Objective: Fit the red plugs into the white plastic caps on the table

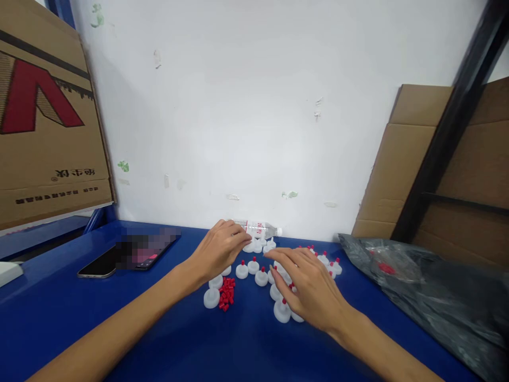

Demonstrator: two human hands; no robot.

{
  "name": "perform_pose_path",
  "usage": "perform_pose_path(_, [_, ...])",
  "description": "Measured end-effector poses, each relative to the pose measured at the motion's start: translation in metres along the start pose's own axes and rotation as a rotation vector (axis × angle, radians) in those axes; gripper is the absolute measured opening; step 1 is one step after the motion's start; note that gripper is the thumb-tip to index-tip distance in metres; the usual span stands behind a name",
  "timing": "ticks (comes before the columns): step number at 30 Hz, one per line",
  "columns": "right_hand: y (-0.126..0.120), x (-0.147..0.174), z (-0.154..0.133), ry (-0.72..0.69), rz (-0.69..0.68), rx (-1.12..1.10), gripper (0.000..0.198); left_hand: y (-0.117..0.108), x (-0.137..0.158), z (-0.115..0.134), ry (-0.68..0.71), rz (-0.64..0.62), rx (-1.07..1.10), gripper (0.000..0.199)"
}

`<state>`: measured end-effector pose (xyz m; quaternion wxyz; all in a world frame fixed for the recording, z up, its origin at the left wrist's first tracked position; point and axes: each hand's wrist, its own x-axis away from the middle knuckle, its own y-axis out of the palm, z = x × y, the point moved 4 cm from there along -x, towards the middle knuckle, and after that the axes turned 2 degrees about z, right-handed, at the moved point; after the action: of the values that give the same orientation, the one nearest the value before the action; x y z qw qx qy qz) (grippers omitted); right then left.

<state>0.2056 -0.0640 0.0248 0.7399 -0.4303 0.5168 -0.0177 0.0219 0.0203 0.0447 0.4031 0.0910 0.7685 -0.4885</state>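
My left hand (222, 246) reaches over the blue table with its fingers bent together, their tips at a white nozzle cap (249, 246) in a small group; its thumb is hidden. My right hand (308, 284) hovers palm down, thumb and fingers apart, over white nozzle caps with red tips (282, 311), partly covering them. More red-tipped nozzle caps (242, 270) stand upright between my hands. Small red tips (226, 294) lie in a loose pile below my left hand, beside plain white nozzle caps (211, 298).
A clear plastic bottle (258, 229) lies on its side against the white wall. Two phones (99, 262) lie at left on the blue table (178, 339). Dark plastic sheeting (429, 297) covers the right edge, a small bag of red pieces (387, 268) on it. Cardboard (51, 159) stands at left.
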Motion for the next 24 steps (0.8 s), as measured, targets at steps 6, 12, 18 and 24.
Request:
perform_pose_path(6, [0.005, 0.003, 0.008, 0.083, -0.045, 0.027, 0.048, -0.013, -0.002, 0.039, 0.181, 0.19, 0.181, 0.009])
perform_pose_path(12, [0.005, 0.004, 0.008, 0.032, 0.019, -0.016, 0.027, -0.01, -0.001, 0.042, 0.15, 0.14, 0.273, 0.01])
perform_pose_path(18, [0.002, 0.003, 0.008, 0.018, 0.041, 0.001, 0.036, -0.01, -0.004, 0.036, 0.147, 0.055, 0.3, 0.014])
perform_pose_path(24, [0.0, 0.003, 0.008, 0.024, 0.048, 0.016, 0.036, -0.006, -0.001, 0.028, -0.044, -0.173, 0.275, 0.024])
